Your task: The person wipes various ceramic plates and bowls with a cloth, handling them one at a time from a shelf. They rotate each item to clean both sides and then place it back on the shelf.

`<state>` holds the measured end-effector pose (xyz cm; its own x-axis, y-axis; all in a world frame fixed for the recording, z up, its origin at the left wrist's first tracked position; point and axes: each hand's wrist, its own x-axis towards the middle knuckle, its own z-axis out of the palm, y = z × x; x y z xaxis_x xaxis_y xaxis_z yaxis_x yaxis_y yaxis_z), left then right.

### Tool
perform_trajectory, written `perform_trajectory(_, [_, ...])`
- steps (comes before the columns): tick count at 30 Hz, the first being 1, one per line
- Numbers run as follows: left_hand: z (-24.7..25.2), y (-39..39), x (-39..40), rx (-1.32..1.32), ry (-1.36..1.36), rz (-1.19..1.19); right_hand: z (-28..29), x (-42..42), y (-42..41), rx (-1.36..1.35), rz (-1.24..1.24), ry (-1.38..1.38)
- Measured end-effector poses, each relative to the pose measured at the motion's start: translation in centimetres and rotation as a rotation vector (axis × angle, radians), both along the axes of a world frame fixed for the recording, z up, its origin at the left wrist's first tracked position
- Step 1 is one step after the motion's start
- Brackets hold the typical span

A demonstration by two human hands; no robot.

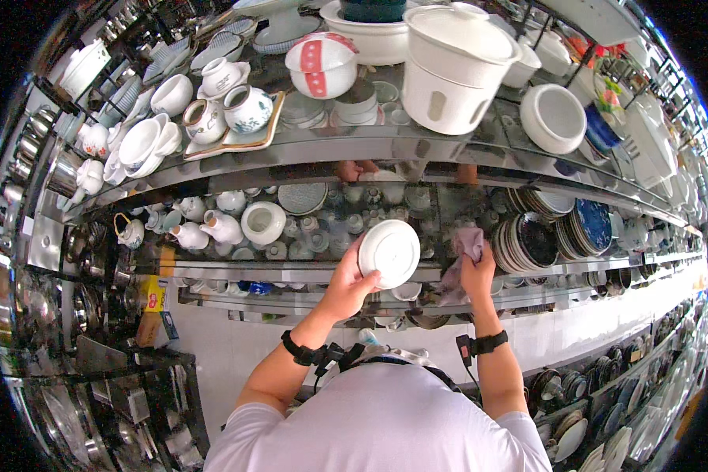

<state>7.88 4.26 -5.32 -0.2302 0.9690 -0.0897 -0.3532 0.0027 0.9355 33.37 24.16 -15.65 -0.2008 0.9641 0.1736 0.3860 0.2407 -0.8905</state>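
Observation:
My left hand (349, 287) grips a small round white ceramic dish (389, 253) by its rim, thumb on the near edge. The face turned up to me shows a raised ring, which looks like its foot. A crumpled greyish-pink cloth (467, 245) hangs from my right hand (478, 272), just over the glass shelf (442, 212). Close to the right of that hand stand stacked plates with dark and pale rims (516, 242). Left of the dish, a round white pot (264, 223) and small white bottles (224, 227) stand on the same shelf.
On the upper shelf edge (354, 147) stand a large lidded white crock (457, 71), a red-and-white lidded bowl (321, 65) and small jars on a tray (265, 133). Dish racks (602, 383) line the lower right. Boxes (155, 295) stand at lower left beside the pale floor (230, 354).

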Motion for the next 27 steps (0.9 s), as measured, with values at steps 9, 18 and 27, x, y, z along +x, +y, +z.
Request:
perform_trajectory(9, [1.0,-0.7,7.1,0.308,0.829,-0.141,16.8,-1.1,-8.7,0.755,0.708,-0.222])
perform_trajectory(18, [5.7,-1.6,15.7,0.155,0.522,-0.162,9.9,6.6,-7.1,-0.404,0.566,0.734])
perform_trajectory(27, [7.2,-0.4,23.7,0.149,0.47,-0.137,12.3,13.5,-7.8,-0.124,0.229,0.737])
